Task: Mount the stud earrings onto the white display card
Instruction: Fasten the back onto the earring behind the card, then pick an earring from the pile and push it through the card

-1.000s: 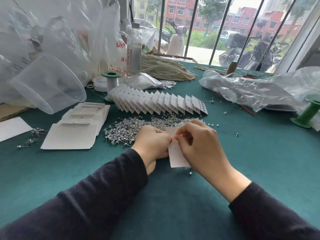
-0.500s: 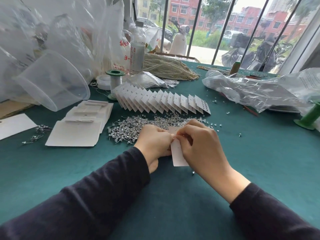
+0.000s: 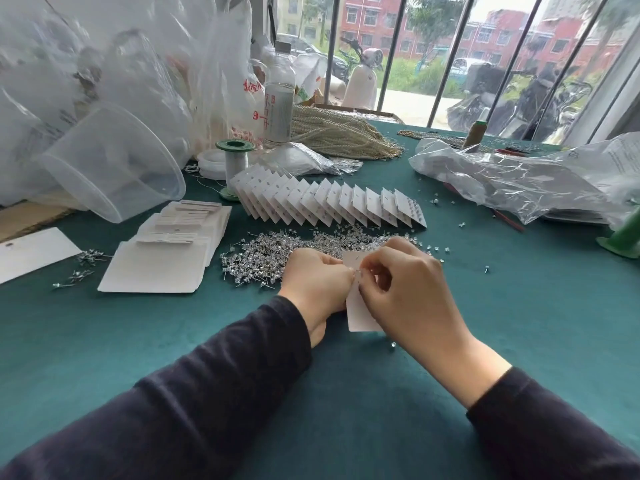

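Note:
A small white display card (image 3: 358,311) stands nearly upright on the green table, held between both hands. My left hand (image 3: 313,284) grips its left edge with curled fingers. My right hand (image 3: 407,289) pinches at the card's upper face, where a tiny stud earring (image 3: 360,270) glints between the fingertips. Just behind the hands lies a heap of loose silver stud earrings (image 3: 266,256). A fanned row of filled cards (image 3: 325,204) lies beyond the heap.
Stacks of blank white cards (image 3: 166,261) lie at left, beside a tipped clear plastic tub (image 3: 110,161). A green-capped spool (image 3: 235,164), a bottle (image 3: 278,112), pearl strands (image 3: 339,135) and crumpled plastic bags (image 3: 519,181) crowd the back. One stray stud (image 3: 392,345) lies near my right wrist.
Both hands stay on the card at the same spot. The right fingertips have shifted slightly on the card's upper part; the view has drifted a little.

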